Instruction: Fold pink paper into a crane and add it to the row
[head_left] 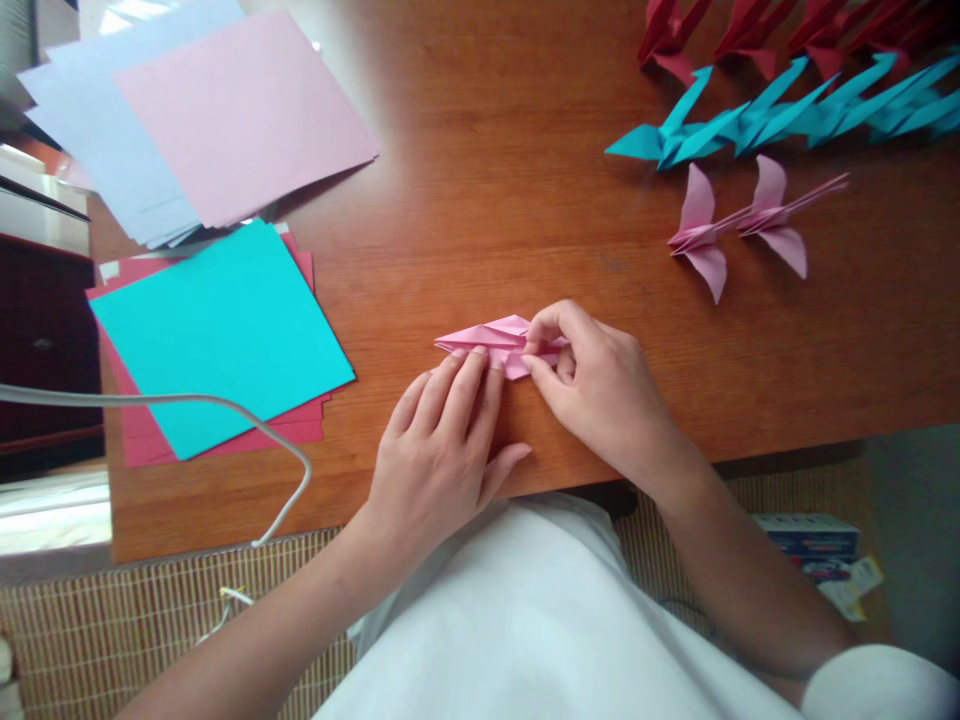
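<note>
A partly folded pink paper piece [487, 338] lies flat on the wooden table [525, 180] near its front edge. My left hand [442, 440] rests on the table with its fingers stretched out, the fingertips pressing down on the near edge of the pink piece. My right hand [600, 385] pinches the right end of the same piece between thumb and forefinger. Two finished pink paper cranes [739, 225] lie to the right, further back.
A row of teal paper cranes [780, 115] and red cranes [750, 35] lies at the back right. Stacks of sheets sit on the left: teal [217, 335] over red, and pink [240, 110] over pale blue. A grey cable [225, 410] crosses the table's front left.
</note>
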